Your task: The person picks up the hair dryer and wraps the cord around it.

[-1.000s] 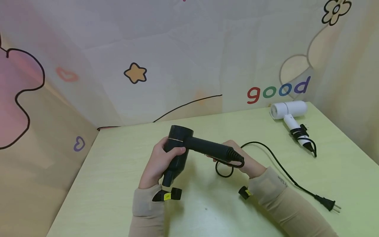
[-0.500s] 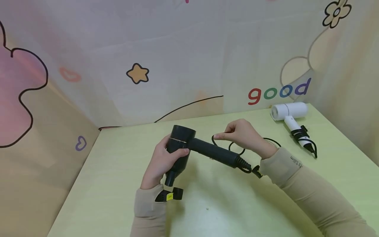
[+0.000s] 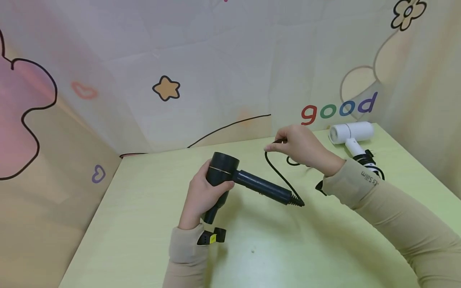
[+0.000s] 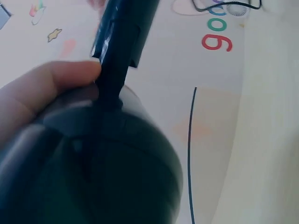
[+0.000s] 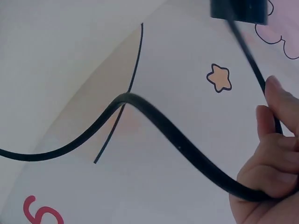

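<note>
My left hand (image 3: 203,194) grips the barrel of a black hair dryer (image 3: 223,164) over the table, its thumb across the side. The dryer's handle points right and slightly down, ending in a ribbed cord sleeve. The left wrist view shows the dark barrel (image 4: 107,172) up close, with a digit (image 4: 70,74) pressed near the handle's base. Up and to the right, my right hand (image 3: 304,148) pinches the black power cord (image 3: 279,175), which rises taut from the handle end. In the right wrist view, more cord (image 5: 163,123) runs out below the curled fingers (image 5: 275,179).
A white hair dryer (image 3: 354,133) lies at the table's back right corner, its black cord wound round the handle; my right forearm partly covers it. The pale green table (image 3: 144,224) meets a printed cloth backdrop (image 3: 223,80) at the rear.
My right hand has moved from beneath the handle up and to the right, drawing the cord out from the handle end. The left hand still holds the black dryer, shifted slightly right.
</note>
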The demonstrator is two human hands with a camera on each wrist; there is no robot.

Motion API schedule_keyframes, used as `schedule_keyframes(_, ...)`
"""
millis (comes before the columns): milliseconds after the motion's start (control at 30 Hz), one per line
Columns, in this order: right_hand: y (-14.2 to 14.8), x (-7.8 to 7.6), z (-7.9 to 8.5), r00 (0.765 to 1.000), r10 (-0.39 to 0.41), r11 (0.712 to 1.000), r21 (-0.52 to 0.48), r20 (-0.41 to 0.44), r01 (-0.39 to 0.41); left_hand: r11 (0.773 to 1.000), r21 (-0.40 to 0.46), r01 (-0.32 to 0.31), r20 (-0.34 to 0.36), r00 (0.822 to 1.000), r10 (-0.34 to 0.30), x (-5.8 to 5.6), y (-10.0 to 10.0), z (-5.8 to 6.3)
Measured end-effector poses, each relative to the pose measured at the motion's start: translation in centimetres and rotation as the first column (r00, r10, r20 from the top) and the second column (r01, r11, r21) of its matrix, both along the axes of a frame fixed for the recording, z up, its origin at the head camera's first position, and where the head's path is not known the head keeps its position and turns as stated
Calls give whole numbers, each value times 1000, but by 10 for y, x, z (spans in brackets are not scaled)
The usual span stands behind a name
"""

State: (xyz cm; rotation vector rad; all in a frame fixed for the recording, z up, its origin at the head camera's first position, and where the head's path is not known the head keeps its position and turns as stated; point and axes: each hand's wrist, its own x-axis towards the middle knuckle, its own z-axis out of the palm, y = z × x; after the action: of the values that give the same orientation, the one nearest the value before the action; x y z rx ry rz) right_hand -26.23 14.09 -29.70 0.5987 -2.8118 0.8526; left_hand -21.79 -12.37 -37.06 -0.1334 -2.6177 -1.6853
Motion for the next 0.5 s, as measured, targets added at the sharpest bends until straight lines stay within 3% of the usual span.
schedule_keyframes(233,-4,6,6,999,52,998,-19,-1,-52,983,-140,-118,-71,992,108,-2,1,0)
schedule_keyframes(500,-15,25,0,986,162,985,-62,-36,-164,961,-165,-223,-131,970,202,-2,0,-3)
